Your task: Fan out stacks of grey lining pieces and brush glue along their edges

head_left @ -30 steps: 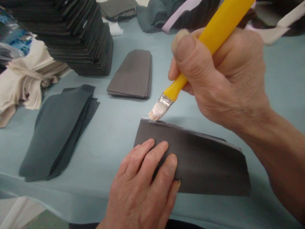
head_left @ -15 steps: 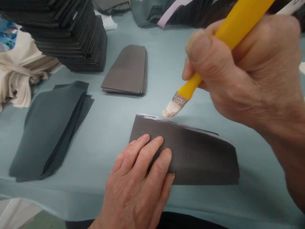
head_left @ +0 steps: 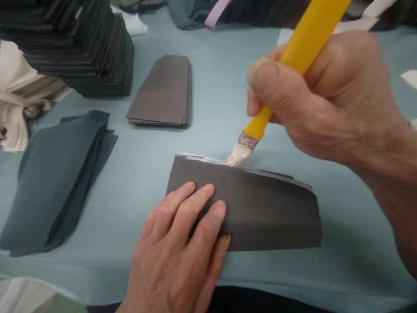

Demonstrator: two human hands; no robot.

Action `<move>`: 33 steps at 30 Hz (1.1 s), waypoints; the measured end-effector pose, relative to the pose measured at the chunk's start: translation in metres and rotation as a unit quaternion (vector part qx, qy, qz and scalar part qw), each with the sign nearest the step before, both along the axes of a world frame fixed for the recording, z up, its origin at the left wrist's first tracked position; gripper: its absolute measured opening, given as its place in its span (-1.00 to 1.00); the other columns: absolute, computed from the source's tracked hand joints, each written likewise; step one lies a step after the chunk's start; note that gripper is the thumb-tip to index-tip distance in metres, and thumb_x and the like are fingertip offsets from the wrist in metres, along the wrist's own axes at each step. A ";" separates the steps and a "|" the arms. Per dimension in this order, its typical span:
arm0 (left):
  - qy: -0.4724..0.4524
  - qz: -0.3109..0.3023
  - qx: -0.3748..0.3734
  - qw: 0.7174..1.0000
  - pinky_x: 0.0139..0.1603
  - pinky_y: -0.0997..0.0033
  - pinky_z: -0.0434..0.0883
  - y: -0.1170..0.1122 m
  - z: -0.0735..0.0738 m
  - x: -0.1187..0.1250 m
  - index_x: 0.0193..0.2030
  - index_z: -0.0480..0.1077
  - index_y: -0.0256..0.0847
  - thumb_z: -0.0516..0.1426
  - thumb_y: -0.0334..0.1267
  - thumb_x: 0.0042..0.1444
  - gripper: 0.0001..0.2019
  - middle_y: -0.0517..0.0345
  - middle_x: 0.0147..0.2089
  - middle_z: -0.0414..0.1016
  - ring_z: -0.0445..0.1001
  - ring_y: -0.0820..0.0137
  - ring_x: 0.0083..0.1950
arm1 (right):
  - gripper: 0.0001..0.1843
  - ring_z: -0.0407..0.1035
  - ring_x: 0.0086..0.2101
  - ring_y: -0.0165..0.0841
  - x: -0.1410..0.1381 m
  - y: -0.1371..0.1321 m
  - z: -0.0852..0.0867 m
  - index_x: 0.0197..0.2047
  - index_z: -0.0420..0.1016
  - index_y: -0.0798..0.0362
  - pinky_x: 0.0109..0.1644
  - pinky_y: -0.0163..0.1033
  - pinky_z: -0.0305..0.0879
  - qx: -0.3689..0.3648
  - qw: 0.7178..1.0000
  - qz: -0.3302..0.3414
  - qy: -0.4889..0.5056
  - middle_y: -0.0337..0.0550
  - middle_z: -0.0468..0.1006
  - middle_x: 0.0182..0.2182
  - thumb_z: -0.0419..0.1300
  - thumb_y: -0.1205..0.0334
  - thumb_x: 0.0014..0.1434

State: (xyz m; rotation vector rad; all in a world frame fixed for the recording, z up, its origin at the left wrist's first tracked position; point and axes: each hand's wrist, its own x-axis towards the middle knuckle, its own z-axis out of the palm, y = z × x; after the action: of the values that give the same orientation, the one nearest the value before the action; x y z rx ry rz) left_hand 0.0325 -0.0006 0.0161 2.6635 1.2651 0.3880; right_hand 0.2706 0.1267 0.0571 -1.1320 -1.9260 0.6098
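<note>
My right hand (head_left: 312,95) is closed round the yellow handle of a brush (head_left: 257,124), which slants down to the left. Its whitened bristles touch the far edge of a dark grey flat piece (head_left: 270,204). White wet-looking streaks run along that edge, thickest toward its left end. A thin strip of another layer shows behind the edge at the right. Flat on the left part of the piece lies my left hand (head_left: 185,243), fingers stretched out and pressing it to the table.
The table has a pale blue-green cover (head_left: 146,174). A small pile of grey cut pieces (head_left: 163,89) lies beyond my left hand. Folded dark green fabric (head_left: 58,178) is at the left, below a tall stack of dark pieces (head_left: 97,52). Beige cloth (head_left: 19,104) lies at the far left.
The brush has come down onto the piece's far edge, its tip slightly further right along it. The whole view has shifted a little; my left hand stays on the piece.
</note>
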 end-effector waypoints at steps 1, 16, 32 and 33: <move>0.000 0.000 0.001 1.000 0.56 0.12 0.20 0.000 0.000 0.000 0.39 0.33 -0.16 0.10 -0.33 0.49 -0.62 0.02 0.49 0.37 0.21 0.12 0.57 | -0.55 0.28 -0.50 -0.52 0.000 -0.001 0.001 -0.50 0.52 0.01 -0.36 -0.28 0.17 0.015 1.000 -0.015 0.004 -0.28 0.40 -0.56 0.19 0.20 0.48; -0.001 0.004 0.008 1.000 0.58 0.13 0.21 -0.001 0.001 -0.001 0.37 0.36 -0.17 0.10 -0.34 0.49 -0.64 0.00 0.47 0.40 0.22 0.12 0.57 | -0.46 0.26 -0.53 -0.56 0.028 -0.009 -0.006 -0.44 0.59 0.04 -0.40 -0.27 0.15 0.079 0.995 -0.042 -0.036 -0.27 0.40 -0.56 0.18 0.00 0.57; -0.044 0.035 0.003 0.998 0.55 0.16 0.22 -0.004 -0.006 0.005 0.32 0.42 -0.12 0.07 -0.30 0.50 -0.68 0.11 0.43 0.50 0.28 0.18 0.52 | -0.36 0.12 -0.59 -0.54 -0.062 0.020 -0.007 -0.46 0.46 0.07 -0.36 -0.31 0.27 0.068 0.992 0.011 0.106 -0.35 0.21 -0.64 0.14 -0.21 0.55; -0.048 0.035 0.004 0.998 0.55 0.16 0.22 -0.004 -0.006 0.006 0.31 0.42 -0.12 0.06 -0.29 0.51 -0.68 0.11 0.42 0.51 0.29 0.18 0.52 | -0.36 0.12 -0.59 -0.54 -0.065 0.021 -0.006 -0.45 0.46 0.08 -0.34 -0.31 0.27 0.064 0.993 0.017 0.093 -0.36 0.20 -0.64 0.12 -0.20 0.56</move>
State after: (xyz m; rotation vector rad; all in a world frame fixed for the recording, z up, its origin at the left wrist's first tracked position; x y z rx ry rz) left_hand 0.0386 -0.0042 0.0098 2.5782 1.3343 0.5251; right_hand 0.2060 0.1477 0.0514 -0.9306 -1.8004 0.5794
